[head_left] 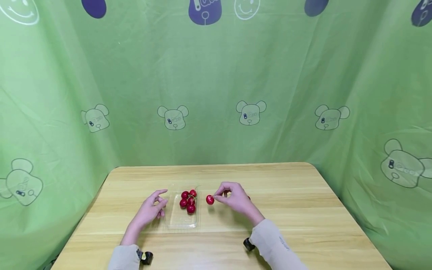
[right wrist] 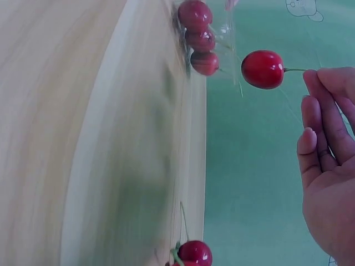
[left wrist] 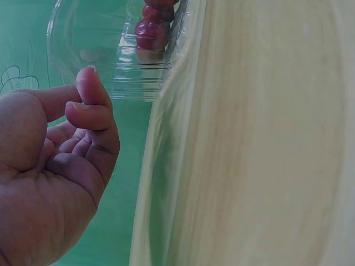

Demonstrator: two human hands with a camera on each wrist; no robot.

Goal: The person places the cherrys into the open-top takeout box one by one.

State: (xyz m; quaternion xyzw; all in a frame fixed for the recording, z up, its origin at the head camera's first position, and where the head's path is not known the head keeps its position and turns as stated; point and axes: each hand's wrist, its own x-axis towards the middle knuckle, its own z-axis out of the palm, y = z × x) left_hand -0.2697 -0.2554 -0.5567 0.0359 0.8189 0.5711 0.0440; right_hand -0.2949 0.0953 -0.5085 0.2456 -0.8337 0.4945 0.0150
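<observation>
1. Right hand (head_left: 236, 198) pinching one cherry (head_left: 210, 200) by its stem, above the worktop (head_left: 303, 210).
2. Left hand (head_left: 150, 210) loosely curled, empty, beside the clear tray (head_left: 182, 221).
3. Four cherries in tray (head_left: 188, 201), perhaps more hidden.

Person's arms enter from the near edge of the tabletop (head_left: 303, 187).

Left hand (head_left: 150, 210): bare, no rings or glove seen. Left sleeve (head_left: 123, 258): pale beige-grey fabric, long, cuff ending at the wrist. Small black device (head_left: 146, 257) strapped at the left cuff, with a round pale lens-like face.

Right hand (head_left: 236, 198): bare, no jewellery seen. Right sleeve (head_left: 275, 245): same pale beige-grey fabric, soft folds, faint small marking on the forearm, too small to read. Second black device (head_left: 248, 244) at the underside of the right cuff, boxy, dark throughout.

Wrist views: short, unpainted fingernails (right wrist: 307, 134) on both hands.
</observation>
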